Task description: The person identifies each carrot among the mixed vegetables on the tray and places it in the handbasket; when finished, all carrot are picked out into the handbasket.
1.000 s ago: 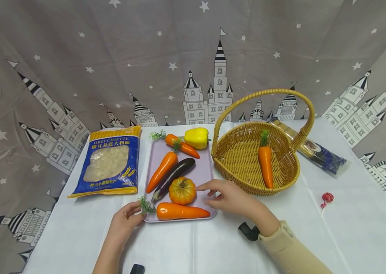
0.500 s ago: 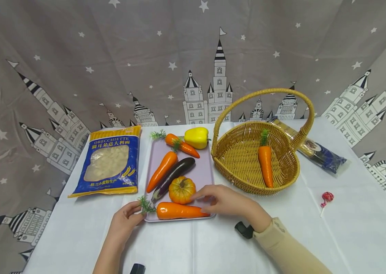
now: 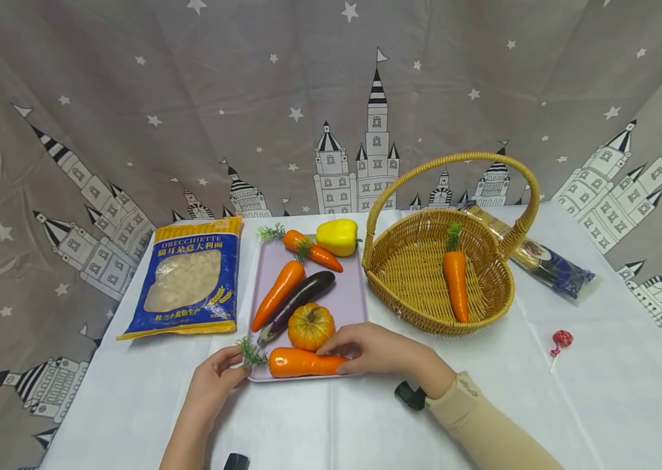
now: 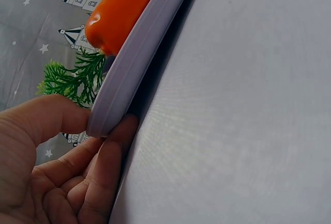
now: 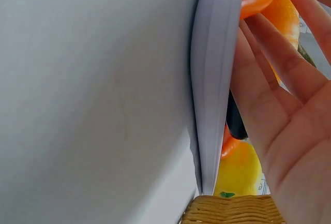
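The step in hand, it seems to me, is to take hold of the near carrot (image 3: 301, 363), which lies on the tray (image 3: 350, 294), with its tip at the right hand (image 3: 375, 352). The fingers of this hand are rather straight and spread about the tip; I judge that no firm grip is made, and whether the thumb presses I cannot tell. The left hand (image 3: 213, 378) pinches the tray's corner, thumb above and fingers beneath, which is useful, because a steady tray should not slide.

I would advise the right hand to grip further to its left, on the thicker part, since the smooth, narrow tip could slip out. The pumpkin (image 3: 311, 326) sits just beyond the right fingertips, so they should close without a wide swing; otherwise it may roll toward the eggplant (image 3: 298, 305) on its far left side.

As for edges, the tray has a raised rim beside the right hand, so a lift should go upward first. Beyond this hand and to its right stands the basket (image 3: 401, 287), with a high handle (image 3: 466, 157) to be minded. Between them I see only a strip of counter (image 3: 366, 418); nearer to the person the room is wider.
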`<state>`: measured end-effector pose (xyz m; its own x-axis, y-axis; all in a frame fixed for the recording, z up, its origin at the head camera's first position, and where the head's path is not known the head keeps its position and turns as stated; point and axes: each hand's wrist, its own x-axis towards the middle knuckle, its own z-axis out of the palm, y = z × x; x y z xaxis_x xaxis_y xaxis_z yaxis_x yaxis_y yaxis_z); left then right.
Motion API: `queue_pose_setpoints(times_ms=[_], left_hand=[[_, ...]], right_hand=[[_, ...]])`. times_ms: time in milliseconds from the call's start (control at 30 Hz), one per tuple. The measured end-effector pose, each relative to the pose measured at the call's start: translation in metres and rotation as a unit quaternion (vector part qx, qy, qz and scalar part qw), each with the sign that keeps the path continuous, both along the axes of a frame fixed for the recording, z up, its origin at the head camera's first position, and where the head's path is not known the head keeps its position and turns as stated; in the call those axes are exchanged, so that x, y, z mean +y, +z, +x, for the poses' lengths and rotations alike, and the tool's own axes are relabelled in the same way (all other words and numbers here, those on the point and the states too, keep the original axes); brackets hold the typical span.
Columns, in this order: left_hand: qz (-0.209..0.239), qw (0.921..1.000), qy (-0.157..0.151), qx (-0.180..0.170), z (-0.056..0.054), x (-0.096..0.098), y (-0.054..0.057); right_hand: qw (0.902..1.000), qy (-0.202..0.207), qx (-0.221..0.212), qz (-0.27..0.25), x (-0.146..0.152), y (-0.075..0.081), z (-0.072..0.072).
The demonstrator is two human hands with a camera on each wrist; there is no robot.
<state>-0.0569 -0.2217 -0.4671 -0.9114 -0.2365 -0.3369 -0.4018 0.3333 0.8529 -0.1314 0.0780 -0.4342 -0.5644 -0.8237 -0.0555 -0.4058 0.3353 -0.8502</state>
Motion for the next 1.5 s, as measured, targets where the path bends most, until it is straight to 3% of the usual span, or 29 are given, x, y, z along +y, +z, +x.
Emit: queue_pose_setpoints(times_ms=[600, 900, 1100, 1500], left_hand=[[-0.014, 0.9999, 0.001, -0.004, -0.001, 0.0, 0.001], [-0.013, 0.9999, 0.001, 0.002, -0.001, -0.001, 0.0], [-0.012, 0.9999, -0.002, 0.002, 0.0, -0.001, 0.0], [-0.013, 0.9997, -0.01, 0.016, 0.001, -0.001, 0.002]], right_hand=[[0.9978, 0.057, 0.026, 0.02, -0.009, 0.0, -0.003], [0.996, 0.085, 0.019, 0.018, -0.011, -0.001, -0.006], [0.9945, 0.104, -0.01, -0.001, -0.013, -0.008, -0.006], [0.9959, 0.085, -0.029, -0.008, -0.012, -0.007, -0.007]])
